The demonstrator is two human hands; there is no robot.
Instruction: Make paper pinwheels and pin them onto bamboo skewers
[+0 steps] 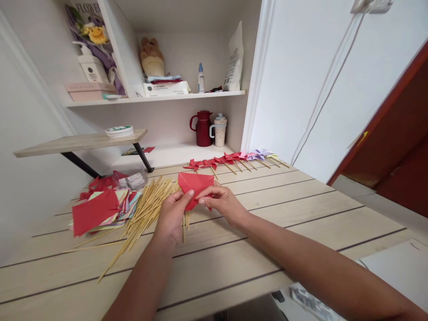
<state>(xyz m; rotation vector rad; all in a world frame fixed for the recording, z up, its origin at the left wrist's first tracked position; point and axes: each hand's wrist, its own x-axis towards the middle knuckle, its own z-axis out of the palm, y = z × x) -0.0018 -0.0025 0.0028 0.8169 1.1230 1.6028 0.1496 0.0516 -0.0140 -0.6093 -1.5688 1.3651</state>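
Both of my hands hold one red sheet of paper (pixel 197 183) above the table, its lower edges bent inward. My left hand (pixel 174 211) pinches its lower left, thumb on top. My right hand (pixel 222 203) grips the lower right side between thumb and fingers, close to the paper's middle. A spread of thin wooden sticks (pixel 147 209) lies just left of and partly behind my left hand. Farther left is a pile of cut coloured paper sheets (pixel 96 211), red on top. Beyond the held paper, a row of paper pinwheels on sticks (pixel 230 158) runs along the table's back.
The slatted wooden table (pixel 261 249) carries a small raised shelf (pixel 80 143) at back left. A clear plastic packet (pixel 132 179) sits by the paper pile. Behind stand a dark red jug (pixel 203 129) and a speckled cup (pixel 220 130). A cable (pixel 326 98) hangs along the right wall.
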